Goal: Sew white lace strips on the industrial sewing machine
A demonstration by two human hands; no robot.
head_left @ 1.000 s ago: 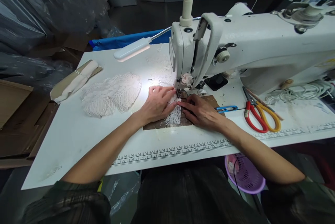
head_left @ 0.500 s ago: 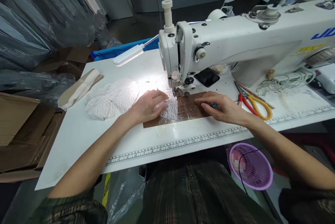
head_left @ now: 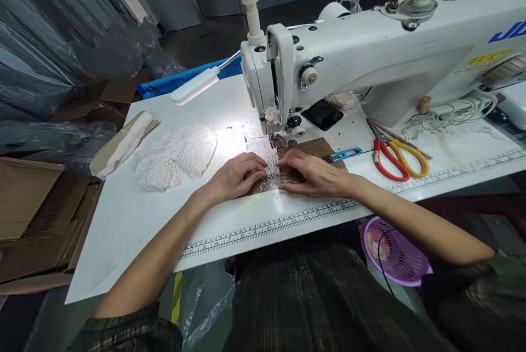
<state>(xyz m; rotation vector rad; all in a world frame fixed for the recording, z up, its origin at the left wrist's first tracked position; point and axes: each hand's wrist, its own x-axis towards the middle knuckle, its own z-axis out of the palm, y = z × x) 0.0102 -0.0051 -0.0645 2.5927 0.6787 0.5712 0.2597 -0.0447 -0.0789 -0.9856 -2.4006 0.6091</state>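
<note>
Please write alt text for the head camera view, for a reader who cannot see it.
Both hands, left hand and right hand, press a piece of white lace flat before a white sewing machine. More lace lies left; blue snips and scissors right.

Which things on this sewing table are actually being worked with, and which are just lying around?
In hand:
left hand and right hand, both pressing the white lace piece
brown board beneath it
sewing machine
lamp

Lying about:
lace pile
thread snips
scissors
cloth roll
purple basket
</note>
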